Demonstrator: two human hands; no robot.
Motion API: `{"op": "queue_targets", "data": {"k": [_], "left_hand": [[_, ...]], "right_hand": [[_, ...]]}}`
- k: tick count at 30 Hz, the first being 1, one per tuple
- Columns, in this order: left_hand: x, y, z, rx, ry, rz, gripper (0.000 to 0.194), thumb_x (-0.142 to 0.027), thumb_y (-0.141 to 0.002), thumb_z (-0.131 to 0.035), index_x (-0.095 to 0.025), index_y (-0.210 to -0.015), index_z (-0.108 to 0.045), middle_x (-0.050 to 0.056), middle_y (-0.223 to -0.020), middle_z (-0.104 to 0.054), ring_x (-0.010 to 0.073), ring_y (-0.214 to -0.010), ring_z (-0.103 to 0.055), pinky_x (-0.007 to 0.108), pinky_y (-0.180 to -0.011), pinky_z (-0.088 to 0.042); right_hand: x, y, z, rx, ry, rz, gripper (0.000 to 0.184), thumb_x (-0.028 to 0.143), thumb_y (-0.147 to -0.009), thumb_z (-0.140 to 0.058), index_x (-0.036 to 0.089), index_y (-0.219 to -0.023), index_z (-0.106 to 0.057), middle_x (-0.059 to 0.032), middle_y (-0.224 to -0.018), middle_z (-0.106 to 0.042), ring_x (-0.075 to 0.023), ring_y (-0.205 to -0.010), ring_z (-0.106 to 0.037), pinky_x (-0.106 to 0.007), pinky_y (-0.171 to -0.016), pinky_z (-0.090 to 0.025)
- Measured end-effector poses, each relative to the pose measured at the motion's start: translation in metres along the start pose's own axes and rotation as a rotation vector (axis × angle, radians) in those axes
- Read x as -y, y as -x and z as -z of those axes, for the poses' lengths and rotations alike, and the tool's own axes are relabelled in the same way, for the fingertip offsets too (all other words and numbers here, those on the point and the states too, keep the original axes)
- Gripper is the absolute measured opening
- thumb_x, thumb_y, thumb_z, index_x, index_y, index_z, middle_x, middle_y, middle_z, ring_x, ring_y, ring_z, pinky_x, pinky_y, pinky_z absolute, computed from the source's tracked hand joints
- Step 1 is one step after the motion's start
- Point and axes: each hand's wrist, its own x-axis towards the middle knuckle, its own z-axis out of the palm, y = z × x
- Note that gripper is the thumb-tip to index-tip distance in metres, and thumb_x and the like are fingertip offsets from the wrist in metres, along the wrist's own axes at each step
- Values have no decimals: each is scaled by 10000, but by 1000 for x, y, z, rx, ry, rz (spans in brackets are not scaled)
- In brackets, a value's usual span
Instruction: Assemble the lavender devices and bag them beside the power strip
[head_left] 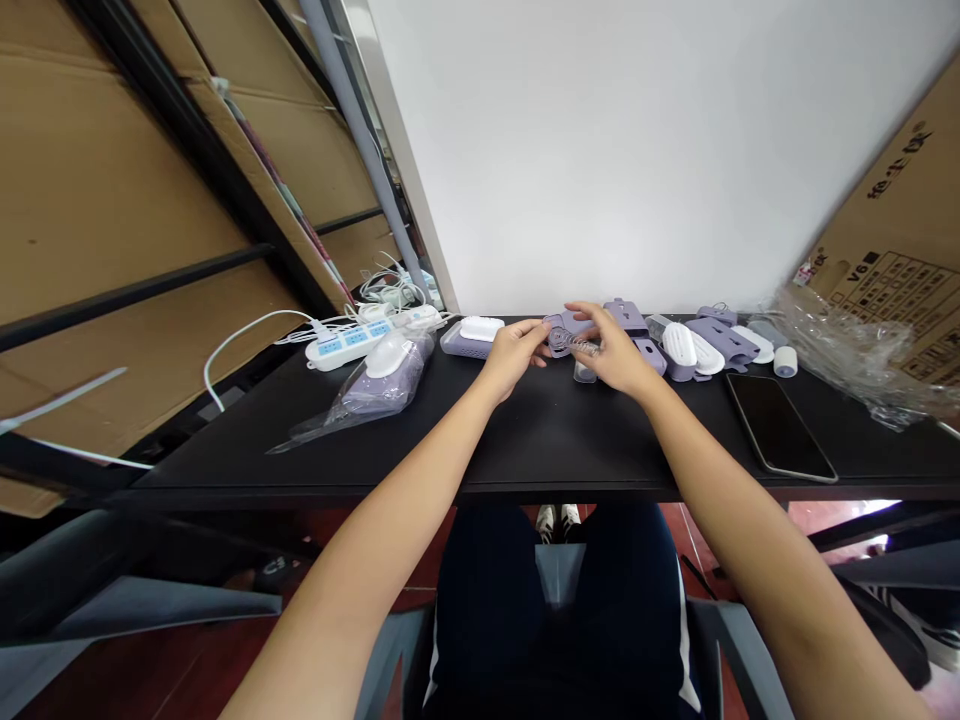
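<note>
Near the back of the black table, my left hand [516,352] and my right hand [613,352] face each other. Between them is a small clear ribbed piece [576,343] with a round end, which looks like a coil. My right fingers curl around its right part. The fingertips of my left hand are closed at the round end; their exact grip is partly hidden. Below the piece lies a small clear plastic part [584,373]. Lilac plastic parts [626,318] lie behind and beside my right hand. A lilac device with a white top [480,329] lies left of my left hand.
A bagged lilac device [386,370] and a white power strip [352,343] with cables lie left. White oval pieces [679,345], a small white cylinder [785,361], a phone [780,425] and crumpled clear plastic [847,330] are right. A white board [637,150] stands behind.
</note>
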Motion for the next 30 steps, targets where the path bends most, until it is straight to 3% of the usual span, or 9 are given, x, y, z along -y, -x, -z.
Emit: {"op": "queue_targets", "data": {"k": [2, 5, 9, 13, 18, 23, 26, 30], "left_hand": [[-1, 0, 0, -27, -30, 2, 286, -423, -855, -785, -142, -890, -746, 29, -767, -702, 109, -634, -654, 176, -464, -456], [-3, 1, -1, -34, -42, 7, 258, -395, -882, -759, -137, -897, -752, 35, -769, -710, 110, -620, -655, 173, -434, -442], [-6, 3, -2, -32, -11, 9, 276, -406, -875, -770, -132, -888, -740, 26, -743, -700, 103, -590, -643, 171, -422, -444], [-6, 3, -3, 3, 11, 11, 307, -425, -848, -807, -131, -886, -728, 19, -738, -696, 101, -595, -656, 172, -452, -482], [-6, 3, -3, 30, 45, 57, 230, -339, -873, -793, -127, -926, -725, 21, -749, -704, 100, -600, -677, 170, -484, -513], [-11, 6, -4, 58, 29, 95, 150, -268, -935, -701, -134, -998, -723, 15, -771, -702, 104, -608, -689, 180, -495, -531], [-12, 8, -5, 111, -2, 102, 185, -221, -952, -652, -147, -1110, -713, 19, -838, -719, 108, -631, -699, 196, -506, -549], [-12, 9, -5, 99, -45, 101, 203, -184, -951, -628, -140, -1137, -694, 15, -804, -707, 106, -642, -689, 191, -529, -545]], "right_hand": [[-2, 1, -1, 39, 93, 121, 512, 248, -848, -725, 294, -1354, -662, -96, -1345, -612, -223, -1054, -655, -448, -997, -546], [-2, 0, -2, 48, 126, 149, 324, 344, -905, -698, 267, -1217, -739, -91, -1213, -684, -253, -1079, -660, -441, -974, -539], [-2, -2, -6, 13, 12, 33, 326, 421, -904, -696, 205, -1145, -728, -76, -1049, -743, -226, -946, -684, -405, -905, -548], [-2, -3, -7, -2, -147, -110, 381, 489, -853, -727, 193, -1087, -679, -37, -899, -711, -194, -848, -661, -315, -708, -553], [0, -2, -8, -28, -197, -172, 452, 499, -821, -749, 222, -1167, -657, -33, -951, -662, -167, -766, -615, -242, -487, -476], [1, -3, -6, -16, -221, -181, 436, 522, -825, -753, 222, -1131, -670, -45, -931, -680, -179, -768, -627, -248, -474, -493], [0, -3, -5, -33, -222, -209, 439, 520, -820, -759, 218, -1121, -650, -49, -917, -692, -192, -779, -654, -249, -474, -497], [1, -2, -6, -19, -201, -197, 421, 493, -833, -734, 210, -1131, -645, -61, -949, -703, -204, -841, -675, -241, -500, -494]]}}
